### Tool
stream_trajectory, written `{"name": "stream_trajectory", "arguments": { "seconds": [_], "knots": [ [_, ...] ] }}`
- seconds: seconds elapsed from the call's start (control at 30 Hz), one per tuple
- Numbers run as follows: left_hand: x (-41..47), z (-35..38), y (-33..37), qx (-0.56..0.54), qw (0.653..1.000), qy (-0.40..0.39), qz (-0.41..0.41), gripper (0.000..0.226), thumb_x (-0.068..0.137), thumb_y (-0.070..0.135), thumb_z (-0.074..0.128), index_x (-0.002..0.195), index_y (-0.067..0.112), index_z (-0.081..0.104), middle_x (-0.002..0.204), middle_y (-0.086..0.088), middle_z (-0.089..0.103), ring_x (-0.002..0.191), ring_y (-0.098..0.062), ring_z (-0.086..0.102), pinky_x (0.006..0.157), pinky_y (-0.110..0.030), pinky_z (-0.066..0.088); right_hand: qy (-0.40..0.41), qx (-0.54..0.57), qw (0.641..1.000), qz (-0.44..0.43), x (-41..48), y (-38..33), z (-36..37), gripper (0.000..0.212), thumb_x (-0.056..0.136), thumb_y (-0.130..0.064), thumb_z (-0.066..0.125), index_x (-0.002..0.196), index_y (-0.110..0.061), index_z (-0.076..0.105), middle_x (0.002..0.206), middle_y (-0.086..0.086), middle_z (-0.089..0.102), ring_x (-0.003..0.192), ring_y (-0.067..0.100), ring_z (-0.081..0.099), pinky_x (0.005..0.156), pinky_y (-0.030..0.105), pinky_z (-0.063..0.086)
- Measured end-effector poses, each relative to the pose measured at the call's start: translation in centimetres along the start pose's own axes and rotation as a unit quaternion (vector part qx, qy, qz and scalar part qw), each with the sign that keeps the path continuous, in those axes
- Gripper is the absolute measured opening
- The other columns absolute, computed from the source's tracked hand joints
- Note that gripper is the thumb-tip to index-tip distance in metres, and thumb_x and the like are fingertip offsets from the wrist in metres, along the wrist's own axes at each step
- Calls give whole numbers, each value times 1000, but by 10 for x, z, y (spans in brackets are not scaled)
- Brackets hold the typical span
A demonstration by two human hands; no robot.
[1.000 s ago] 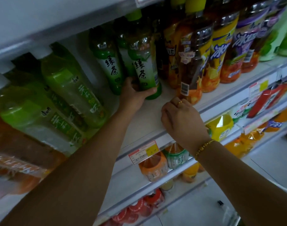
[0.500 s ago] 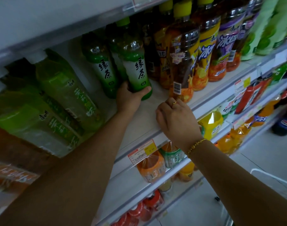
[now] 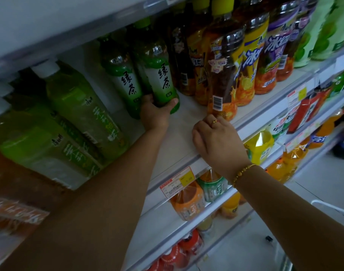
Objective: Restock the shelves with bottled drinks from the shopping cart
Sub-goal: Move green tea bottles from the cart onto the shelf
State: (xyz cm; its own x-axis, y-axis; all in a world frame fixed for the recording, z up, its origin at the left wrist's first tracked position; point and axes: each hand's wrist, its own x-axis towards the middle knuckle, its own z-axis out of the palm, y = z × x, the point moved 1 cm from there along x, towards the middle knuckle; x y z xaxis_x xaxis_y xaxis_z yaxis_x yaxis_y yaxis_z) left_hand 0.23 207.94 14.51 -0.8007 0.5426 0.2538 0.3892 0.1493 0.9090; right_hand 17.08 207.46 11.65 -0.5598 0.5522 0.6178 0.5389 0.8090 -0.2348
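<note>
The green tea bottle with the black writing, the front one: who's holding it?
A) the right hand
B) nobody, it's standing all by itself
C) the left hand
C: the left hand has its thumb and fingers curled round the bottom of the green tea bottle, while the right hand is further along the shelf, away from it.

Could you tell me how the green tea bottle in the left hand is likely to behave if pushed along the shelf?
The green tea bottle looks full, so probably heavy for its size. Tall and narrow, it might tip if pushed high; the left hand grips it low, likely steadier.
</note>
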Motion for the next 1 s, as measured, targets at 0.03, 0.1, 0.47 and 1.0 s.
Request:
{"name": "stream_trajectory", "arguments": {
  "seconds": [0.03,0.1,0.47,1.0],
  "knots": [
    [1,0,0,4,1000,1,-1,57,72,23,79,120,3,56,122,-10,62,110,-22,59,87,-23,47,-5,0,1000,3,0,0,0,44,95,-30,28,86,-7,65,79,9,59,71,28,52,71,37,44],
    [4,0,-2,5,1000,0,-4,58,72,24,80,121,4,57,122,-11,62,111,-23,59,92,-30,49,-21,1,1000,8,1,1,1,46,95,-32,26,89,-8,64,82,9,59,74,28,52,73,38,44],
    [8,-18,-20,120,992,4,-42,67,59,41,84,110,6,57,120,-13,59,109,-27,57,89,-37,51,-19,16,1000,8,0,1,1,44,94,-32,28,88,-8,65,81,10,58,72,28,52,71,38,46],
    [-78,-32,45,130,987,-50,79,24,89,35,60,87,11,64,77,0,61,66,-4,52,62,-21,39,30,243,967,73,-30,11,-55,26,92,-27,45,90,-7,62,92,8,56,84,19,51,72,24,41]
  ]
}}
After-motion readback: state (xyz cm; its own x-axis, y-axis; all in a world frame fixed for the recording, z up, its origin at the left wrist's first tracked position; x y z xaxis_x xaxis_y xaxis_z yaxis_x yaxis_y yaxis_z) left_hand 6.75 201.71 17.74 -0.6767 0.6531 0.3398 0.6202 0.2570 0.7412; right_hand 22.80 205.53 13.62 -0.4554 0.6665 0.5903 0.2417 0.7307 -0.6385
